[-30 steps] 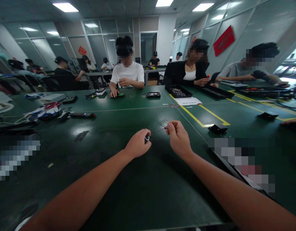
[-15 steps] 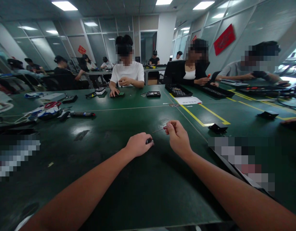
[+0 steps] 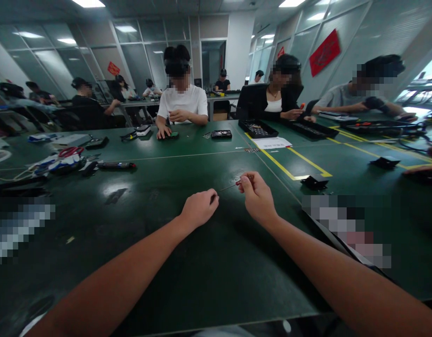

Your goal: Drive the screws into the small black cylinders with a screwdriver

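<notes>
We pinch a thin, stiff, light screwdriver point(image 3: 233, 186) by its red handle in our right hand point(image 3: 257, 198); our left hand point(image 3: 198, 208) closes over something hidden.

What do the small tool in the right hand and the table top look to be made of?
Screwdriver: thin grey shaft, likely metal, with a red handle that looks plastic; too small to be sure. Table top: dark green mat, probably rubber or vinyl, with a semi-gloss finish, since the ceiling lights reflect softly off it.
</notes>
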Action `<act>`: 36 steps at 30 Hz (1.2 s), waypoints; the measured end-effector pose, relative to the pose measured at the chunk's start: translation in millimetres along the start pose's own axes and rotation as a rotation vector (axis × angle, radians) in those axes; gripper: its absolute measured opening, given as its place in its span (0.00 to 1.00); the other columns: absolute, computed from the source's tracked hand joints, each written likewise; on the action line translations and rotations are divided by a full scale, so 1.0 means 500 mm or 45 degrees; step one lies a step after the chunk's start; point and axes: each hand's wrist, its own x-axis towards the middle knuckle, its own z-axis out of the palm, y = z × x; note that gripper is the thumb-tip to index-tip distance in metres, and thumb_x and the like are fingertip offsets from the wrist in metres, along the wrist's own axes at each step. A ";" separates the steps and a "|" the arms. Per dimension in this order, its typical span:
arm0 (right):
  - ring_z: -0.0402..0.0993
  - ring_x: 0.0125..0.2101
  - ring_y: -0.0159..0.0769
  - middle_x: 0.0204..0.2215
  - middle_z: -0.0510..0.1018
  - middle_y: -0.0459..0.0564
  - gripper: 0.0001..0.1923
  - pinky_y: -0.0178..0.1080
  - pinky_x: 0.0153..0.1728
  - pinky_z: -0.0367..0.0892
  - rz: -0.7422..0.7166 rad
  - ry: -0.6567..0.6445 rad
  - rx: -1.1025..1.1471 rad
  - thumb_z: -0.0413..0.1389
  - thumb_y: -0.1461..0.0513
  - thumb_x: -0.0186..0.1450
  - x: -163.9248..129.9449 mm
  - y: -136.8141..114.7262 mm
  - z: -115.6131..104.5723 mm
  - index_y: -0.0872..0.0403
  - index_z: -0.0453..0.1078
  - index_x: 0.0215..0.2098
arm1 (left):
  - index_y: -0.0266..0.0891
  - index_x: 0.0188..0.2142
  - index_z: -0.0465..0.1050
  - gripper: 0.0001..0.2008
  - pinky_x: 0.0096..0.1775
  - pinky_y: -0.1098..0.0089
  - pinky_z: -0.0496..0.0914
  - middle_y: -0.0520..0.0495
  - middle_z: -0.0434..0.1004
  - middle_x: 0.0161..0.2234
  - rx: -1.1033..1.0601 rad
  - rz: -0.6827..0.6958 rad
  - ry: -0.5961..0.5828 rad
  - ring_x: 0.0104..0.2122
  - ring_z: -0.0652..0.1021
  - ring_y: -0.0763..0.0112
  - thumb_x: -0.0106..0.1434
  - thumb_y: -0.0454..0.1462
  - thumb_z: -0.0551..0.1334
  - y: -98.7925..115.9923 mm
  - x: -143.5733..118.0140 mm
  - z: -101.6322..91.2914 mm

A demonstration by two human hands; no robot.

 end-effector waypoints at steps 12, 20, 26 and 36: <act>0.73 0.30 0.38 0.28 0.76 0.47 0.10 0.42 0.35 0.65 0.001 -0.029 -0.004 0.48 0.54 0.72 -0.002 -0.001 -0.002 0.50 0.67 0.40 | 0.41 0.38 0.76 0.15 0.41 0.64 0.67 0.48 0.78 0.36 -0.552 -0.085 0.234 0.38 0.76 0.63 0.69 0.42 0.52 -0.026 0.006 -0.020; 0.73 0.30 0.39 0.28 0.76 0.47 0.10 0.42 0.35 0.65 -0.002 -0.049 0.008 0.48 0.54 0.72 -0.001 0.003 0.003 0.50 0.66 0.40 | 0.37 0.35 0.75 0.11 0.26 0.72 0.60 0.48 0.72 0.30 -1.068 -0.295 0.271 0.25 0.69 0.72 0.60 0.40 0.57 -0.047 -0.020 -0.098; 0.73 0.30 0.38 0.28 0.76 0.47 0.10 0.42 0.35 0.65 -0.015 -0.050 -0.016 0.48 0.55 0.72 0.001 0.001 -0.002 0.50 0.66 0.40 | 0.36 0.32 0.71 0.07 0.25 0.74 0.64 0.49 0.69 0.26 -1.316 -0.538 0.472 0.24 0.69 0.72 0.54 0.37 0.59 -0.117 -0.123 -0.188; 0.73 0.29 0.38 0.28 0.77 0.47 0.10 0.41 0.34 0.65 -0.009 -0.098 -0.014 0.48 0.55 0.72 -0.001 -0.005 0.001 0.51 0.68 0.40 | 0.35 0.26 0.59 0.01 0.29 0.79 0.61 0.55 0.60 0.21 -1.273 -1.031 1.039 0.24 0.62 0.80 0.51 0.31 0.53 -0.270 -0.342 -0.340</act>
